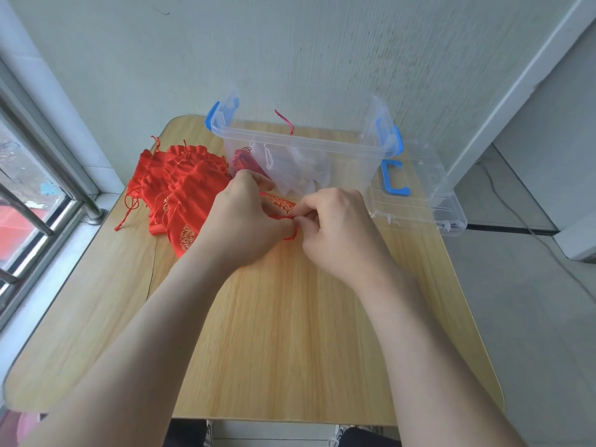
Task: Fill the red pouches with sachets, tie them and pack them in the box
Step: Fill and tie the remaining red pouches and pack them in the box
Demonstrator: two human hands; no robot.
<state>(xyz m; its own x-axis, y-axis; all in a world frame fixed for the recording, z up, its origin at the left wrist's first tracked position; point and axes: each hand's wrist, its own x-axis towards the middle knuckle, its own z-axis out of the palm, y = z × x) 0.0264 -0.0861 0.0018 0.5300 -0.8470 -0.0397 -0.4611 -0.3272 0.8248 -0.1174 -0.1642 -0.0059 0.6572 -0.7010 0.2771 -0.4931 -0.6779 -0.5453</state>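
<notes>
Hands meet low over the table (290, 333), just in front of the box (303, 146). Left hand (245, 221) grips a red pouch (280, 203), fingers curled round it. Right hand (338, 230) pinches the cord (292, 235) of that pouch between thumb and forefinger. Spare pouches (180, 185) lie heaped left of the box. Box stands open and holds a dark red bundle (245, 159) and pale sachets (300, 171). Lid (425, 201) lies to its right, overhanging the table edge.

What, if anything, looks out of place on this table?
The clear lid lies right of the box with its outer corner past the table edge, so it might slide off. A red cord sticks up over the box's far rim. Nothing looks spilled.
</notes>
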